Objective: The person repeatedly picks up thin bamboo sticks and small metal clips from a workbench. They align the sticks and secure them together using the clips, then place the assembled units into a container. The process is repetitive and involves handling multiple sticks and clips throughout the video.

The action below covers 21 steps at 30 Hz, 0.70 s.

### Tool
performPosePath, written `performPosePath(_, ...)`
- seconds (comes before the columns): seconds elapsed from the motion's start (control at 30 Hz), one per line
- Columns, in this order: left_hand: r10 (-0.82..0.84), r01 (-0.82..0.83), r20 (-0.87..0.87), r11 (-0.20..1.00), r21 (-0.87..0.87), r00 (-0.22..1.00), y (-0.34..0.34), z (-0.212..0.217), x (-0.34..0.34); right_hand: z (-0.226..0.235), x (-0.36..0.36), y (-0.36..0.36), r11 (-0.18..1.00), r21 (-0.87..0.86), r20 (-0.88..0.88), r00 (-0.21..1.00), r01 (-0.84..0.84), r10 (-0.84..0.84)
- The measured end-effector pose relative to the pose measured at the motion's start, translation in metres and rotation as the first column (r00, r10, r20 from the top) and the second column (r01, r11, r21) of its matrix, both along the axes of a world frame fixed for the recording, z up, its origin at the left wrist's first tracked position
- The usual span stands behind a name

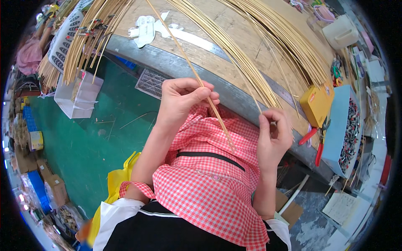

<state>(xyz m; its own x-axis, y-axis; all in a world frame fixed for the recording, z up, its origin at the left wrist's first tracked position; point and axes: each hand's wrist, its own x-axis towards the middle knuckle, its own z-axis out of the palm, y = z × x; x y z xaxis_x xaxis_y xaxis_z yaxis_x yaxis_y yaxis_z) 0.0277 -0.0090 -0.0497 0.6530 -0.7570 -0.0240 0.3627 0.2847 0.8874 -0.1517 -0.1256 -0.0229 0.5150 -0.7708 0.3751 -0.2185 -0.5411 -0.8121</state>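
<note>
One thin stick [218, 116] slants through the left grip [180, 98].

A red-and-white checked apron [192, 184] bears a black band [209, 155], with a white-piped black top [167, 232] below the apron and white sleeves [117, 212] flanking it.

From where I stand, a wooden bench [240, 37] with a grey edge [144, 58] runs just beyond the grip; green floor [83, 146] spreads to the grip's left, and farther left are cartons [56, 188] and small bright lights [21, 197]. Below and right of the grip, patchy grey floor [312, 226] shows by a slanting white pipe [294, 194]
</note>
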Motion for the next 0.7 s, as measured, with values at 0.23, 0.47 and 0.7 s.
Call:
performPosePath(0.23,0.03,-0.03,0.002,0.997,-0.064,1.0,0.001,-0.003,0.004,-0.004,0.0,0.03,0.991,0.003,0.029,0.99,-0.135,0.135)
performPosePath(0.47,0.027,-0.036,-0.093,0.995,-0.096,0.995,0.003,-0.005,0.007,-0.01,0.004,0.037,0.975,0.0,0.011,0.975,-0.223,0.223)
performPosePath(0.7,-0.013,0.005,-0.084,0.995,-0.096,0.996,0.005,-0.005,0.009,-0.008,0.003,0.033,0.95,0.127,-0.061,0.953,-0.287,0.296)
